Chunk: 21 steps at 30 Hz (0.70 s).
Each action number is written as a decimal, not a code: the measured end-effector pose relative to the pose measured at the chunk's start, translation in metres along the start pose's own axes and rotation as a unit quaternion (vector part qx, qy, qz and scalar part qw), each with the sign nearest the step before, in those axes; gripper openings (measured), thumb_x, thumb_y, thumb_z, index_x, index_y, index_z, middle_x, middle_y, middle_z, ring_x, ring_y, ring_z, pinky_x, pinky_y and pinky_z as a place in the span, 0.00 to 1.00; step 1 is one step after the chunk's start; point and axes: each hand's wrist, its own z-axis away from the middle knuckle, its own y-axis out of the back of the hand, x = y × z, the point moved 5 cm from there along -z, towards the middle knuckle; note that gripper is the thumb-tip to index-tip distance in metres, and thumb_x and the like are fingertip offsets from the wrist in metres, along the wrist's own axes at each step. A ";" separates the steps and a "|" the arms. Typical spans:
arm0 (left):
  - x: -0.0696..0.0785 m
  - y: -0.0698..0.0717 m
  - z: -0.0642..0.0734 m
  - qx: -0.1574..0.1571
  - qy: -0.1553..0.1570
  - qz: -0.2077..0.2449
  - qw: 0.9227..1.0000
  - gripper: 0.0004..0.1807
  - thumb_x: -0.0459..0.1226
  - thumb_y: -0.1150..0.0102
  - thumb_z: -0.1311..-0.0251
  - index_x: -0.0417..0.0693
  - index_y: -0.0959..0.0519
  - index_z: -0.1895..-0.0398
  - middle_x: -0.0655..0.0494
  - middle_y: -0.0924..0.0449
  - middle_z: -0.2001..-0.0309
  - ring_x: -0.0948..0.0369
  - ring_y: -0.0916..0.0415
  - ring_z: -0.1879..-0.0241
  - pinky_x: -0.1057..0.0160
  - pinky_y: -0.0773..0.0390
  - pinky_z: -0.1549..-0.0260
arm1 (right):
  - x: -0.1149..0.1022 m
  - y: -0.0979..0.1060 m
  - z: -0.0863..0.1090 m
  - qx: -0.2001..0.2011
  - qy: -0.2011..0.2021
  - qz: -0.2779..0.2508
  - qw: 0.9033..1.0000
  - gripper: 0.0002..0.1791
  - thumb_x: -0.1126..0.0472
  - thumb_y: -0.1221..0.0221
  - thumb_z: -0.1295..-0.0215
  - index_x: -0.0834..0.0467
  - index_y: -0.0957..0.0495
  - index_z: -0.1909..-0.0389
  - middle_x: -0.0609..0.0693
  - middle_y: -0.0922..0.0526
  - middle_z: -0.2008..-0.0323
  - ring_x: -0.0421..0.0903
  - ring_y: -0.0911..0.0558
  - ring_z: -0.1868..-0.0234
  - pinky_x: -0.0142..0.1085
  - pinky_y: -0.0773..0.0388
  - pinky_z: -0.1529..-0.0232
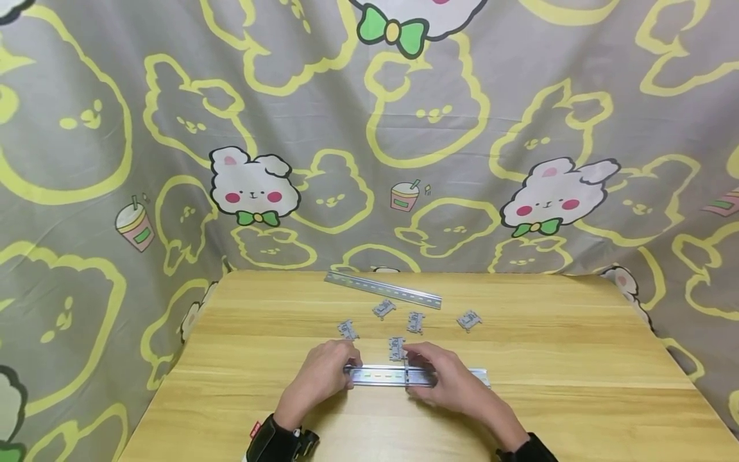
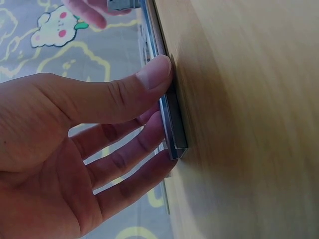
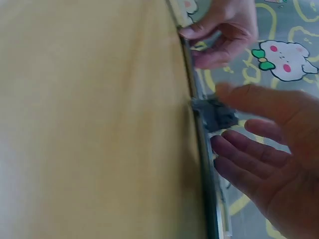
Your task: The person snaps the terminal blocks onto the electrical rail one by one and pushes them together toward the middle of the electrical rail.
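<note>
A slotted metal DIN rail [image 1: 378, 375] lies crosswise near the front of the table. My left hand [image 1: 329, 369] grips its left end; in the left wrist view the thumb presses the near edge and the fingertips [image 2: 158, 124] meet the other side. A grey terminal block [image 3: 217, 113] stands upright on the rail, seen nearly edge-on in the head view. My right hand [image 1: 441, 375] surrounds this block with fingers loosely spread. Its thumb [image 3: 244, 95] overlaps the block's corner, while the lower fingertips are right at the rail. Another grey terminal block [image 1: 396, 348] lies just behind the rail.
Several loose grey blocks lie farther back, among them a left one [image 1: 348, 329], a middle one [image 1: 416, 322] and a right one [image 1: 469, 320]. A second slotted rail [image 1: 383, 289] rests at an angle near the back edge. Patterned curtain [image 1: 340, 218] surrounds the wooden table [image 1: 260, 321].
</note>
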 end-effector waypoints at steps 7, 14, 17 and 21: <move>-0.002 0.001 -0.001 -0.001 0.003 0.000 1.000 0.17 0.28 0.18 0.65 0.50 0.12 0.68 0.61 0.18 0.68 0.63 0.23 0.69 0.63 0.23 0.69 | -0.010 0.018 -0.023 0.000 0.002 0.020 1.000 0.25 0.61 0.31 0.34 0.63 0.23 0.39 0.57 0.17 0.45 0.54 0.17 0.46 0.47 0.20 0.44; -0.002 0.002 0.000 0.000 0.002 0.003 1.000 0.18 0.28 0.18 0.65 0.50 0.12 0.68 0.62 0.18 0.68 0.63 0.23 0.69 0.63 0.23 0.68 | -0.026 0.013 -0.061 -0.058 0.007 0.157 0.986 0.19 0.63 0.32 0.35 0.65 0.19 0.45 0.57 0.17 0.49 0.55 0.19 0.46 0.49 0.21 0.46; -0.001 0.001 0.000 -0.002 0.000 0.008 1.000 0.18 0.28 0.19 0.65 0.51 0.12 0.68 0.62 0.18 0.68 0.64 0.23 0.69 0.64 0.24 0.69 | -0.027 0.007 -0.071 -0.086 -0.004 0.172 0.981 0.19 0.65 0.32 0.37 0.67 0.18 0.46 0.59 0.16 0.50 0.56 0.19 0.47 0.49 0.21 0.47; -0.001 0.001 -0.001 0.002 -0.004 0.008 1.000 0.17 0.28 0.19 0.65 0.52 0.13 0.69 0.63 0.18 0.69 0.65 0.24 0.70 0.65 0.25 0.70 | -0.029 0.000 -0.079 -0.103 -0.023 0.192 0.976 0.18 0.67 0.29 0.41 0.68 0.16 0.51 0.58 0.16 0.54 0.54 0.18 0.52 0.46 0.19 0.51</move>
